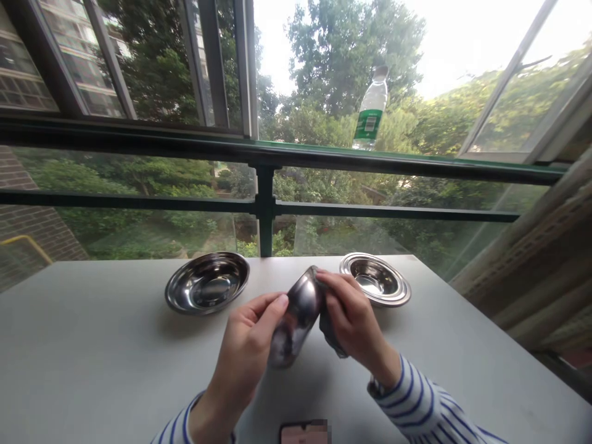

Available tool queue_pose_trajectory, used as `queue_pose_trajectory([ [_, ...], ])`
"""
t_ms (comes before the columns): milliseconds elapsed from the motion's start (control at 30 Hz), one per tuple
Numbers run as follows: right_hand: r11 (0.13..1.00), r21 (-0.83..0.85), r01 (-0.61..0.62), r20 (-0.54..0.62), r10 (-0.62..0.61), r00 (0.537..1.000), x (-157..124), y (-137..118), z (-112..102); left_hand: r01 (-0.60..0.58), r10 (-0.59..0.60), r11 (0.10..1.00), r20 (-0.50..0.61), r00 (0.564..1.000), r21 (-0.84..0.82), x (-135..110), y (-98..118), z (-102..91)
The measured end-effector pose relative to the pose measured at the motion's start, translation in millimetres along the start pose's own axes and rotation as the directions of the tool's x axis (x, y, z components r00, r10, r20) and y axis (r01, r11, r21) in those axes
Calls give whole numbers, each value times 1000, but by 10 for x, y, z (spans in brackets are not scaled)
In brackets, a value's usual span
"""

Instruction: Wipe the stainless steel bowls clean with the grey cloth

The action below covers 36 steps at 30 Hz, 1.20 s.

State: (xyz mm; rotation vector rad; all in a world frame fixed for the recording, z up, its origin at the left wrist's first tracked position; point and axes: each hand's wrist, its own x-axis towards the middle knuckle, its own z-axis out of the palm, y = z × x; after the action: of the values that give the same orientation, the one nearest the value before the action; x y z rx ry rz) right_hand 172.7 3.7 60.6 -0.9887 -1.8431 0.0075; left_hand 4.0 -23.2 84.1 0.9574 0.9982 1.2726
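My left hand (pixel 247 351) grips a steel dish (pixel 296 317) tipped on its edge above the grey table (pixel 92 370), thumb on its rim. My right hand (pixel 354 320) presses a dark grey cloth (pixel 329 333) against the dish's inner face, fingers closed on the cloth. A second steel dish (pixel 207 282) lies flat to the left near the table's far edge. A third steel dish (pixel 375 279) lies flat just behind my right hand.
A plastic water bottle (pixel 370 111) with a green label stands on the dark railing (pixel 277 154) by the open window. A phone (pixel 303 433) lies at the table's near edge between my striped sleeves. A curtain (pixel 546 259) hangs at the right.
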Motion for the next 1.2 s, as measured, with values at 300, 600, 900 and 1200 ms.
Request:
queue_pose_trajectory([
  [300,990,2,144,35,-144,989,2,-133,-23,-45,45,999,17,999,11,-11,9,12],
  [600,940,-16,340,134,-335,933,-35,-225,-39,-70,70,997,-34,997,22,-1,10,-18],
  [900,960,-47,275,144,-266,953,-43,-187,-29,45,-67,979,-108,992,-197,23,67,1],
  [1200,977,-78,198,32,-196,980,-12,-52,-14,63,-95,970,-126,987,-235,19,90,-10],
])
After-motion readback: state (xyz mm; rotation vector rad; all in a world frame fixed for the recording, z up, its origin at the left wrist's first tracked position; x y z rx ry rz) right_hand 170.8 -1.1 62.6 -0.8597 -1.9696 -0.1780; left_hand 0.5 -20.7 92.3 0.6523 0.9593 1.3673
